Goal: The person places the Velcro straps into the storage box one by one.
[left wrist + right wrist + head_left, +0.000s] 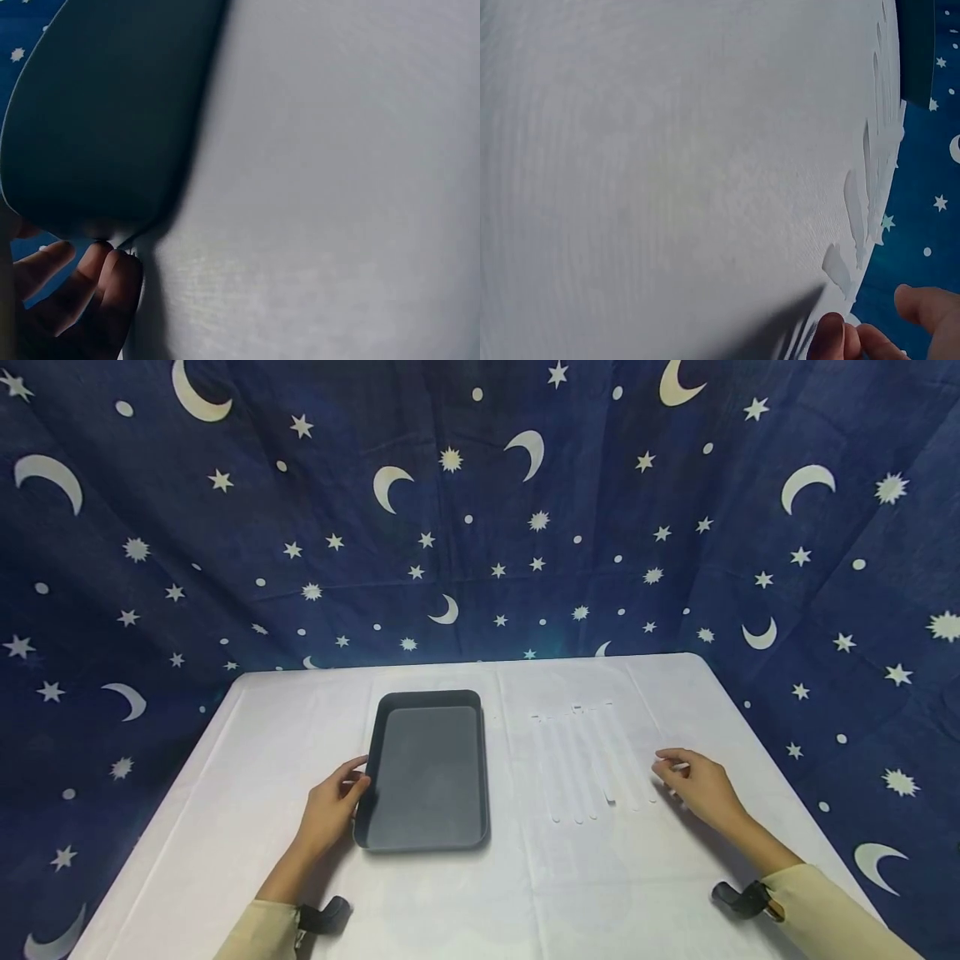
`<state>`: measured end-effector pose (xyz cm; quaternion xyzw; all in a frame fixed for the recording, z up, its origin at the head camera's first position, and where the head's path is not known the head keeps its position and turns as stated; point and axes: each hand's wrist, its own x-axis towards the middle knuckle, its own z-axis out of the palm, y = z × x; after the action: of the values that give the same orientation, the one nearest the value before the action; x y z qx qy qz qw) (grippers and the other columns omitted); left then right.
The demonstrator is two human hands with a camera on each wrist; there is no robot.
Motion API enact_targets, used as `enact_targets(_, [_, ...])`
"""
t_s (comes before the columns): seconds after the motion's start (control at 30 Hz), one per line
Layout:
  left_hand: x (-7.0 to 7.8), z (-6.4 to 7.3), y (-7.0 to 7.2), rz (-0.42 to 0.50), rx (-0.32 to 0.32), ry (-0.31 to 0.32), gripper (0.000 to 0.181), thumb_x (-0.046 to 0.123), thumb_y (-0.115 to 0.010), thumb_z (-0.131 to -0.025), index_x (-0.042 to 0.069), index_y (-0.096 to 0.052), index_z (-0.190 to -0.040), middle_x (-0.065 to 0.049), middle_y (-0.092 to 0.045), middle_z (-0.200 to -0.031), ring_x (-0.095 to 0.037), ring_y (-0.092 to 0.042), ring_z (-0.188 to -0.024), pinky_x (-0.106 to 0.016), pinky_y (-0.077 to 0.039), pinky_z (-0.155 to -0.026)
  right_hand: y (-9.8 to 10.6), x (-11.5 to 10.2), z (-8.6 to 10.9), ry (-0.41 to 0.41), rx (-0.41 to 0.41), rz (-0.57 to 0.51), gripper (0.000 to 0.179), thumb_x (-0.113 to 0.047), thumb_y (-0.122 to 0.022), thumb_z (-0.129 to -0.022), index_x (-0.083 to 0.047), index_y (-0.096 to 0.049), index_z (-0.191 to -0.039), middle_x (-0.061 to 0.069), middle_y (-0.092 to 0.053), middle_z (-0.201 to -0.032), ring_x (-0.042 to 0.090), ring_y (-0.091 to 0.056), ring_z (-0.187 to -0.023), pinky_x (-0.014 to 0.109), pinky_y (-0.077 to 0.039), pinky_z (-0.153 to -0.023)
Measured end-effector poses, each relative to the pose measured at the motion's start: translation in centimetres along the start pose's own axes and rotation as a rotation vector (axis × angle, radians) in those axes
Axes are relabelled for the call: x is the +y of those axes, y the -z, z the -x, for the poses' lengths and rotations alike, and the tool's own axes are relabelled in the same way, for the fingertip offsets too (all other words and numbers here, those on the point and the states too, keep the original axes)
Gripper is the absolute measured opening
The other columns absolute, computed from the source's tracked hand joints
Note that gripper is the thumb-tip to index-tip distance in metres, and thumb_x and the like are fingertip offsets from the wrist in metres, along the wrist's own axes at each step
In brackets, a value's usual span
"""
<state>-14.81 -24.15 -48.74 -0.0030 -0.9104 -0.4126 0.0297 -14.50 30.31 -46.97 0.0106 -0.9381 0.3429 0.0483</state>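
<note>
The grey tray [431,777] lies flat on the white tablecloth [517,893], left of the middle, its long sides running near to far, its floor bare. The left hand [330,806] is at its left side, fingertips against the outer wall with the thumb close to the rim; I cannot tell whether they pinch the edge or merely touch it. To the right of the tray, well apart from it, several pale slender pieces [573,768] lie roughly side by side, almost lost against the cloth, their rounded ends toward the near edge. The right hand [699,787] is just right of the row, fingers loosely bent, thumb and fingertips apart with nothing between them. For good control of the tray, light, even pressure low on its wall would probably serve better than a push at the rim, which might tip or skid it. The pieces look thin and slippery, so a fingertip under one rounded end, thumb above, should take hold more surely than a pinch at the middle. White on white calls for a slow, careful approach, lest a neighbour get nudged.
</note>
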Motion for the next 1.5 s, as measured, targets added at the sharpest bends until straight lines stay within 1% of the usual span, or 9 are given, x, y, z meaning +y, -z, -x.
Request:
enact_targets(0.13, [0.0, 0.1, -0.2, 0.011, 0.012, 0.019, 0.044, 0.028, -0.058, -0.1, 0.009, -0.053, -0.139, -0.021, -0.067, -0.116, -0.033, -0.07, -0.097, -0.02, -0.056, -0.06, -0.5, 0.4, 0.0, -0.025, -0.016, -0.003, 0.043, -0.026, -0.066, -0.094, 0.006, -0.062, -0.124, 0.018, -0.069, -0.101, 0.013, -0.062, -0.065, 0.023, -0.053, -0.05])
enact_targets(0.3, [-0.1, 0.4, -0.3, 0.035, 0.012, 0.05, 0.044, 0.031, -0.058, -0.1, 0.008, -0.055, -0.138, -0.022, -0.068, -0.114, -0.036, -0.069, -0.1, -0.02, -0.057, -0.058, -1.2, 0.6, 0.2, -0.047, -0.02, 0.013, 0.039, -0.02, -0.07, -0.09, 0.006, -0.064, -0.119, 0.014, -0.069, -0.094, 0.01, -0.059, -0.064, 0.022, -0.052, -0.049])
enact_targets(0.4, [-0.3, 0.6, -0.3, 0.05, 0.012, 0.064, 0.043, 0.03, -0.058, -0.1, 0.007, -0.056, -0.136, -0.023, -0.068, -0.113, -0.037, -0.068, -0.102, -0.02, -0.058, -0.058, -1.5, 0.6, 0.2, -0.053, -0.013, 0.019, 0.037, -0.017, -0.072, -0.088, 0.007, -0.066, -0.115, 0.012, -0.07, -0.09, 0.01, -0.058, -0.064, 0.022, -0.05, -0.049])
enact_targets(0.53, [-0.4, 0.6, -0.3, 0.081, 0.009, 0.086, 0.041, 0.03, -0.058, -0.1, 0.007, -0.058, -0.134, -0.022, -0.068, -0.114, -0.037, -0.068, -0.105, -0.022, -0.059, -0.06, -1.8, 0.4, 0.3, -0.054, 0.008, 0.051, 0.035, -0.018, -0.074, -0.086, 0.007, -0.068, -0.111, 0.01, -0.071, -0.086, 0.013, -0.058, -0.069, 0.023, -0.047, -0.055])
enact_targets(0.77, [-0.4, 0.6, -0.1, 0.175, -0.013, 0.162, 0.042, 0.03, -0.06, -0.099, 0.007, -0.058, -0.134, -0.022, -0.067, -0.119, -0.034, -0.069, -0.103, -0.024, -0.061, -0.063, -2.0, 0.4, -0.2, -0.043, 0.029, 0.075, 0.036, -0.018, -0.077, -0.083, 0.006, -0.07, -0.108, 0.008, -0.071, -0.083, 0.016, -0.059, -0.072, 0.027, -0.048, -0.062])
enact_targets(0.9, [-0.4, 0.6, 0.2, 0.21, -0.027, 0.205, 0.043, 0.03, -0.061, -0.098, 0.007, -0.058, -0.134, -0.022, -0.067, -0.12, -0.031, -0.07, -0.1, -0.026, -0.061, -0.064, -2.1, 0.3, -0.5, -0.041, 0.027, 0.076, 0.035, -0.017, -0.077, -0.082, 0.006, -0.07, -0.107, 0.007, -0.071, -0.083, 0.017, -0.06, -0.072, 0.03, -0.049, -0.065])
enact_targets(1.03, [-0.4, 0.7, 0.4, 0.244, -0.037, 0.242, 0.044, 0.03, -0.062, -0.097, 0.007, -0.058, -0.134, -0.022, -0.066, -0.122, -0.027, -0.07, -0.097, -0.028, -0.061, -0.063, -2.1, 0.0, -0.6, -0.053, 0.018, 0.076, 0.035, -0.017, -0.078, -0.081, 0.006, -0.071, -0.107, 0.007, -0.071, -0.081, 0.018, -0.06, -0.074, 0.031, -0.049, -0.066])
enact_targets(1.33, [-0.5, 1.1, 0.7, 0.332, -0.068, 0.289, 0.048, 0.032, -0.063, -0.096, 0.007, -0.056, -0.136, -0.021, -0.064, -0.124, -0.021, -0.068, -0.096, -0.03, -0.062, -0.066, -1.7, -0.9, -0.7, -0.078, -0.014, 0.082, 0.037, -0.015, -0.081, -0.077, 0.007, -0.07, -0.106, 0.008, -0.071, -0.08, 0.021, -0.062, -0.074, 0.032, -0.048, -0.064])
enact_targets(1.5, [-0.4, 1.4, 0.8, 0.345, -0.071, 0.302, 0.05, 0.032, -0.065, -0.095, 0.005, -0.056, -0.136, -0.021, -0.064, -0.126, -0.019, -0.068, -0.096, -0.029, -0.062, -0.065, -1.6, -1.2, -0.7, -0.093, -0.032, 0.095, 0.038, -0.015, -0.082, -0.075, 0.007, -0.07, -0.104, 0.01, -0.071, -0.082, 0.024, -0.063, -0.078, 0.035, -0.05, -0.067])
